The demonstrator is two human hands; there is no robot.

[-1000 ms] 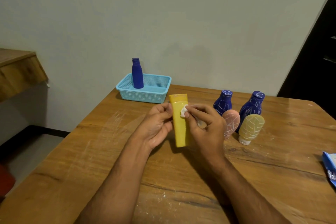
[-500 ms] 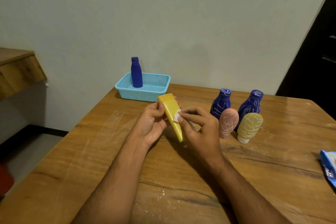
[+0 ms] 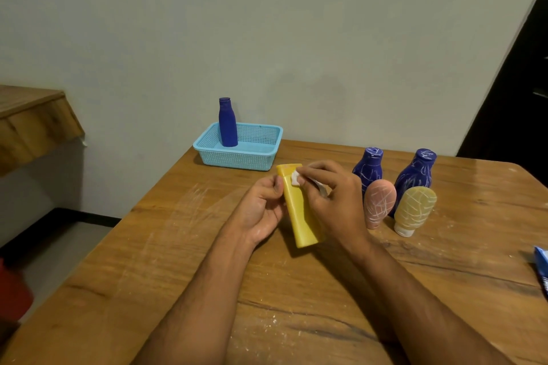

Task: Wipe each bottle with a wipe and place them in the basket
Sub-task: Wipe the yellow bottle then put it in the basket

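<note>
No legible text, label or brand on any bottle, basket or blue packet [image 3: 542, 271].

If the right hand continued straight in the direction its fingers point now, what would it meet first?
The right hand points left and slightly away, pressing a wipe on the yellow bottle. It would meet that bottle first, then probably the left hand; depth is unclear.

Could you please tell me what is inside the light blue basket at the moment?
One plain dark blue bottle stands upright in the basket, near its left end. The floor right of it looks bare; the near wall hides its front strip.
</note>
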